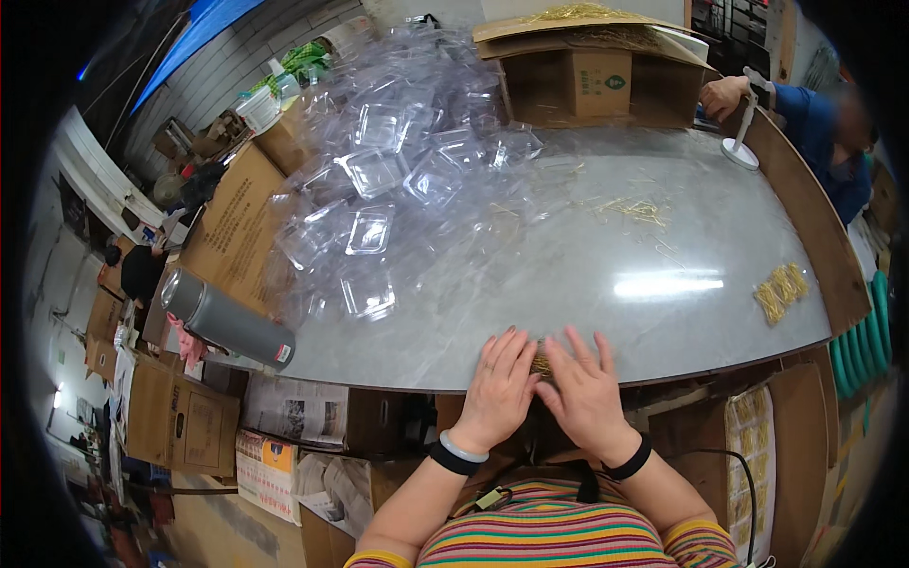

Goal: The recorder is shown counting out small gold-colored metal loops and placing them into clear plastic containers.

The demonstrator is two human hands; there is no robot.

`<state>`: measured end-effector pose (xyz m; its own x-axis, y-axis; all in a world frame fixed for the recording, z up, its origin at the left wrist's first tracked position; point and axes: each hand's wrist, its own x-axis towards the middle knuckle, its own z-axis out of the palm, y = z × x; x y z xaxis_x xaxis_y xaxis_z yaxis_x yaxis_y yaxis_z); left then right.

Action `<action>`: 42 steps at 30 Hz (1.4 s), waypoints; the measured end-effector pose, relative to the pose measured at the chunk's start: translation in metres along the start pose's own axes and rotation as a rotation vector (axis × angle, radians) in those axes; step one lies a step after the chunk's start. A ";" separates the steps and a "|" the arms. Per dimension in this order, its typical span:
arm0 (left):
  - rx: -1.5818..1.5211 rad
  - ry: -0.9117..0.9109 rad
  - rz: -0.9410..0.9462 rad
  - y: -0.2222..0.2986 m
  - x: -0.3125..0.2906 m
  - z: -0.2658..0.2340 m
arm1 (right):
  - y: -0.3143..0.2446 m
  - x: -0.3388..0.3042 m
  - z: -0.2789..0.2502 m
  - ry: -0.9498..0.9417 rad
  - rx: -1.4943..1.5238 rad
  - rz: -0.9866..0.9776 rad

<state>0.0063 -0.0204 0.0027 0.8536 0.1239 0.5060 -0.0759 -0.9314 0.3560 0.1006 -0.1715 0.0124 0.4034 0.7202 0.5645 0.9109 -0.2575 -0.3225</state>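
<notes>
At the front edge of the grey table, a small bundle of gold wire hooks [541,363] sits between my two hands. My left hand [499,386] presses on it from the left, its fingers side by side and stretched forward. From the right my right hand [584,390] bears against it, thumb and index finger close to the bundle and the other fingers spread. Both palms hide much of the bundle. Loose gold hooks [636,210] lie scattered farther up the tabletop. A packed heap of gold hooks [781,292] rests near the right edge.
Clear plastic clamshell boxes [369,230] are piled over the table's left and back. A grey thermos [227,317] lies tilted at the left edge. At the back stands an open cardboard box [603,83]; a white stand [741,151] is at the right, near a co-worker's hand [724,97].
</notes>
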 end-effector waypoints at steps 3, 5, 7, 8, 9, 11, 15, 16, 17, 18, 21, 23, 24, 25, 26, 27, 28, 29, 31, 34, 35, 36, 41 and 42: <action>-0.008 0.008 -0.001 -0.003 0.001 -0.001 | 0.002 0.002 -0.007 -0.131 0.031 -0.006; -0.050 -0.004 -0.017 -0.002 0.003 -0.003 | 0.005 0.005 -0.008 -0.163 0.056 -0.007; -0.058 -0.025 -0.016 -0.002 0.005 -0.002 | 0.013 0.011 -0.012 -0.159 0.006 -0.029; -0.072 -0.035 -0.011 -0.002 0.005 -0.002 | 0.015 0.012 -0.012 -0.259 0.004 -0.050; -0.085 -0.034 -0.016 -0.002 0.005 -0.001 | 0.017 0.014 -0.017 -0.306 0.037 -0.067; -0.070 -0.033 -0.031 -0.001 0.000 -0.005 | 0.030 0.028 -0.028 -0.373 0.147 -0.088; -0.050 -0.036 -0.045 -0.002 -0.003 -0.007 | 0.116 0.085 -0.056 -0.447 0.288 0.017; -0.057 -0.029 -0.030 -0.001 -0.002 -0.004 | 0.154 0.099 -0.058 -0.412 0.150 0.068; -0.060 -0.023 -0.009 0.001 0.001 -0.001 | 0.197 0.108 -0.060 -0.369 0.012 0.118; -0.057 -0.017 -0.001 0.001 0.001 0.000 | 0.237 0.121 -0.063 -0.347 -0.095 0.171; -0.066 -0.018 -0.010 0.000 0.002 0.000 | 0.332 0.143 -0.065 -0.265 -0.248 0.480; -0.071 -0.016 -0.018 0.000 0.001 -0.001 | 0.368 0.142 -0.057 -0.189 -0.279 0.760; -0.071 -0.014 -0.019 -0.001 0.001 -0.002 | 0.377 0.143 -0.052 -0.144 -0.290 0.898; -0.064 -0.015 -0.022 -0.001 0.000 -0.003 | 0.379 0.148 -0.046 -0.168 -0.287 0.923; -0.063 -0.009 -0.021 -0.001 0.000 -0.003 | 0.382 0.152 -0.041 -0.191 -0.286 0.950; -0.065 -0.010 -0.021 -0.001 -0.003 -0.004 | 0.378 0.156 -0.038 -0.218 -0.284 0.984; -0.069 -0.012 -0.019 -0.001 -0.003 -0.003 | 0.375 0.160 -0.034 -0.279 -0.238 0.872; -0.068 -0.004 -0.011 -0.002 -0.001 -0.002 | 0.371 0.164 -0.027 -0.337 -0.194 0.760; -0.067 0.004 -0.016 -0.002 -0.003 0.000 | 0.334 0.170 -0.008 -0.464 -0.160 0.488; -0.043 0.015 -0.021 -0.003 -0.005 -0.001 | 0.249 0.152 -0.001 -0.550 -0.199 0.138; -0.037 0.012 -0.023 -0.003 -0.005 -0.002 | 0.229 0.143 0.001 -0.562 -0.210 0.044; -0.040 0.007 -0.022 -0.002 -0.004 -0.001 | 0.216 0.134 0.000 -0.567 -0.198 0.013; -0.020 -0.012 -0.017 -0.002 -0.001 -0.001 | 0.169 0.110 -0.010 -0.640 0.025 -0.038; -0.027 -0.017 -0.014 -0.003 -0.001 -0.002 | 0.169 0.108 -0.016 -0.645 0.125 -0.007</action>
<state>0.0048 -0.0173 0.0024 0.8634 0.1311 0.4872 -0.0772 -0.9200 0.3843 0.2999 -0.1480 0.0311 0.2292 0.9733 0.0101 0.8804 -0.2029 -0.4287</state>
